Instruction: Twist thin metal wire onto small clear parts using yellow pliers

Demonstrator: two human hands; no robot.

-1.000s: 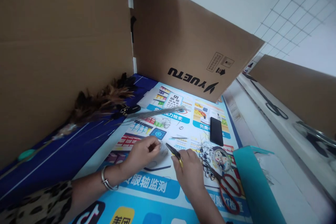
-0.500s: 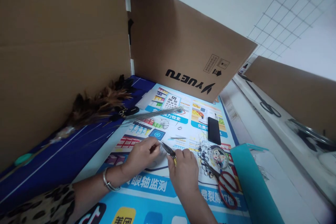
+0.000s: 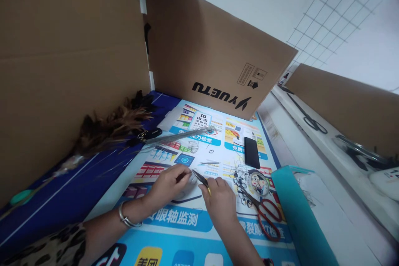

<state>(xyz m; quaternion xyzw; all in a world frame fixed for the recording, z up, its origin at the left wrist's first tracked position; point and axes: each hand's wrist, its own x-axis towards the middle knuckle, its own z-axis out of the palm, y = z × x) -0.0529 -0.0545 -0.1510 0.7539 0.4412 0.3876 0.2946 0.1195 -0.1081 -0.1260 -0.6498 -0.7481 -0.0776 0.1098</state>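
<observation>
My right hand (image 3: 220,201) is wrapped round a pair of pliers (image 3: 202,179) with yellow on the handles, their dark pointed jaws aimed at the left fingertips. My left hand (image 3: 170,185), a silver bangle on its wrist, pinches a thin wire by the jaws; most of the wire is hidden or too fine to see. Beyond the hands lies a bundle of straight thin wires (image 3: 181,136) and a few short pieces (image 3: 209,163). Right of my right hand are several small dark wire loops (image 3: 240,187), beside a round cartoon-printed piece (image 3: 259,183) and red-handled scissors (image 3: 269,220).
A black phone (image 3: 252,152) lies on the printed table cover (image 3: 181,218). The teal box (image 3: 299,212) stands along the right edge. Brown feathers (image 3: 118,117) lie at left, against tall cardboard (image 3: 75,41). Another cardboard panel (image 3: 224,50) closes the back. Black scissors (image 3: 314,124) rest on a white ledge.
The pliers have turned slightly in my right hand and their jaws look closer together. Both hands stay in nearly the same place; the camera view has shifted a little.
</observation>
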